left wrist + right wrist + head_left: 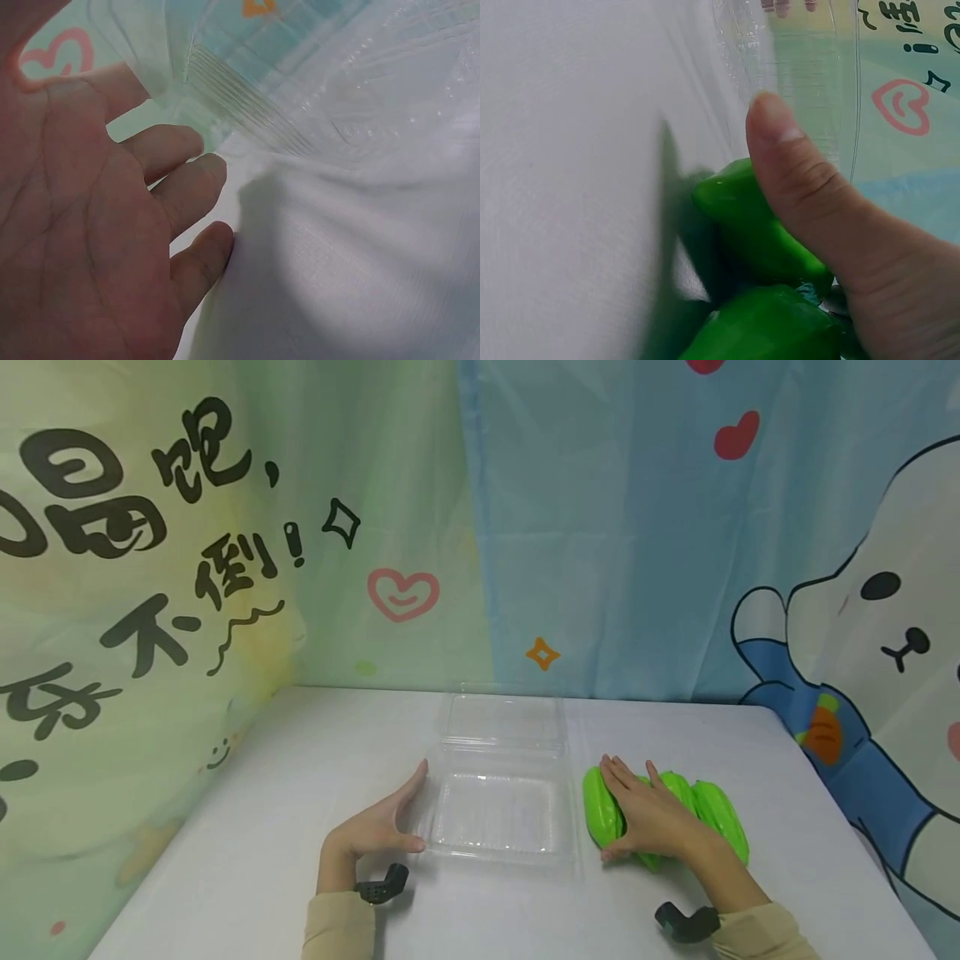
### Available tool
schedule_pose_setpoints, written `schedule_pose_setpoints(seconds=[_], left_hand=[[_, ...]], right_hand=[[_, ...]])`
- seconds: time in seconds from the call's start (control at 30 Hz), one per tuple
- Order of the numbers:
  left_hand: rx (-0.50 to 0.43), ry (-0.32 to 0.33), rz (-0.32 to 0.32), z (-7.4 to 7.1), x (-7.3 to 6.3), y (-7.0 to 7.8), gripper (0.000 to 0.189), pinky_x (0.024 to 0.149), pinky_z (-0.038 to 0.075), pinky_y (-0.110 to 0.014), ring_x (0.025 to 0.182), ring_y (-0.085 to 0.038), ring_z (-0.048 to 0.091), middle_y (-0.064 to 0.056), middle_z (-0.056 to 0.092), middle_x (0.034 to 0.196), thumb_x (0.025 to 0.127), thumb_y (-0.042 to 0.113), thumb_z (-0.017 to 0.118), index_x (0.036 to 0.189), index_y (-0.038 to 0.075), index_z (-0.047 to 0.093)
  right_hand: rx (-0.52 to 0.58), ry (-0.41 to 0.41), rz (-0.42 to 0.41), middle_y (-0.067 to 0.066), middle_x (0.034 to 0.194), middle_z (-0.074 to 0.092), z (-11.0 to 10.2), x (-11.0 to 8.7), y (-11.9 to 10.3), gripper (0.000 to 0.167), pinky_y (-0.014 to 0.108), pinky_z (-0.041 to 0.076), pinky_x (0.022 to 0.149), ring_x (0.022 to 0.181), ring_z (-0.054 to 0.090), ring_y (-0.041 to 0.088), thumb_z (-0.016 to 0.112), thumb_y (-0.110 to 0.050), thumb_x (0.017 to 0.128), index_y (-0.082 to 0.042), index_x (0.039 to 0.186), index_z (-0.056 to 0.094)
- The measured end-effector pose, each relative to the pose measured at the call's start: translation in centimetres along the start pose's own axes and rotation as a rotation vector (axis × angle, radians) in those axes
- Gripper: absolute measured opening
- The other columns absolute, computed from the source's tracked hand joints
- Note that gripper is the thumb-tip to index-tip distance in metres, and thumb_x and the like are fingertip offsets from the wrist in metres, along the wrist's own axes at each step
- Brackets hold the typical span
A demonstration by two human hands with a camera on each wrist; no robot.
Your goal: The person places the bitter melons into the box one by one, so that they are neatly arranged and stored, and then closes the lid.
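A clear plastic clamshell box [497, 814] stands on the white table, its lid [504, 720] folded back behind it. Just left of the box is my left hand [384, 823], thumb and fingers spread, palm facing its side wall. The left wrist view shows nothing in that palm [67, 195]. Several glossy, bright green, ridged fruit-like pieces [720, 814] lie in a row to the right. My right hand [652, 817] lies over the left ones, with fairly straight fingers. Its thumb [795, 172] lies along a green piece with a pointed tip [742, 210].
The white table [262, 860] ends at the back against a printed curtain [600, 527] with hearts and a cartoon animal. Dark cameras are strapped to both wrists, one at the left wrist [382, 885] and another at the right wrist [686, 924].
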State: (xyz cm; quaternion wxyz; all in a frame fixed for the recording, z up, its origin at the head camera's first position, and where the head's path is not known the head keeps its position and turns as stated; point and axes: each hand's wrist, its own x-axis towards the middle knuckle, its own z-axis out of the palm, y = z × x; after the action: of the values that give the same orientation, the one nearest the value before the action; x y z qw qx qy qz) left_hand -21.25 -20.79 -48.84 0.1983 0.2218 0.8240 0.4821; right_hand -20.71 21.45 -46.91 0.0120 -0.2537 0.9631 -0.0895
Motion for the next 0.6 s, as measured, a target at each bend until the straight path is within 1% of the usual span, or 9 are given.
schedule_pose_setpoints(seconds=[0.17, 0.23, 0.3, 0.47, 0.6], left_hand=[[0.003, -0.004, 0.0, -0.1, -0.13, 0.08, 0.122, 0.119, 0.003, -0.03, 0.148, -0.018, -0.006, -0.002, -0.007, 0.161, 0.069, 0.027, 0.084, 0.153, 0.016, -0.003], [0.005, -0.003, 0.003, -0.15, -0.15, 0.08, 0.121, 0.118, 0.003, -0.027, 0.148, -0.017, -0.006, -0.002, -0.007, 0.161, 0.07, 0.026, 0.084, 0.153, 0.016, -0.003], [0.012, -0.004, 0.005, -0.2, -0.12, 0.04, 0.121, 0.119, 0.003, -0.029, 0.148, -0.017, -0.006, -0.002, -0.007, 0.161, 0.07, 0.025, 0.083, 0.153, 0.016, -0.003], [0.013, -0.013, 0.001, -0.28, 0.0, -0.12, 0.121, 0.12, 0.003, -0.041, 0.147, -0.017, -0.007, -0.001, -0.008, 0.161, 0.071, 0.026, 0.083, 0.153, 0.017, -0.004], [0.011, -0.016, 0.003, -0.3, 0.05, -0.34, 0.12, 0.12, 0.003, -0.043, 0.147, -0.017, -0.006, 0.0, -0.008, 0.161, 0.071, 0.026, 0.083, 0.153, 0.018, -0.004]], right_hand=[[-0.001, 0.006, -0.008, 0.024, 0.152, 0.029, 0.16, -0.02, -0.07, 0.13, 0.069, 0.014, 0.11, 0.141, 0.027, 0.04, 0.08, -0.066, 0.05, 0.008, 0.144, 0.03], [0.001, 0.008, -0.007, 0.024, 0.152, 0.029, 0.11, -0.04, -0.13, 0.129, 0.069, 0.013, 0.11, 0.14, 0.028, 0.04, 0.08, -0.066, 0.05, 0.008, 0.144, 0.031], [0.003, 0.006, -0.005, 0.024, 0.152, 0.029, 0.06, -0.05, -0.17, 0.128, 0.069, 0.013, 0.11, 0.14, 0.028, 0.04, 0.081, -0.064, 0.05, 0.007, 0.144, 0.031], [-0.005, -0.011, 0.005, 0.023, 0.152, 0.029, -0.08, 0.03, -0.34, 0.127, 0.068, 0.012, 0.111, 0.141, 0.027, 0.04, 0.082, -0.063, 0.051, 0.007, 0.144, 0.031], [-0.014, -0.01, 0.006, 0.024, 0.151, 0.031, -0.2, 0.08, -0.41, 0.125, 0.067, 0.014, 0.112, 0.139, 0.029, 0.041, 0.082, -0.062, 0.052, 0.008, 0.144, 0.032]])
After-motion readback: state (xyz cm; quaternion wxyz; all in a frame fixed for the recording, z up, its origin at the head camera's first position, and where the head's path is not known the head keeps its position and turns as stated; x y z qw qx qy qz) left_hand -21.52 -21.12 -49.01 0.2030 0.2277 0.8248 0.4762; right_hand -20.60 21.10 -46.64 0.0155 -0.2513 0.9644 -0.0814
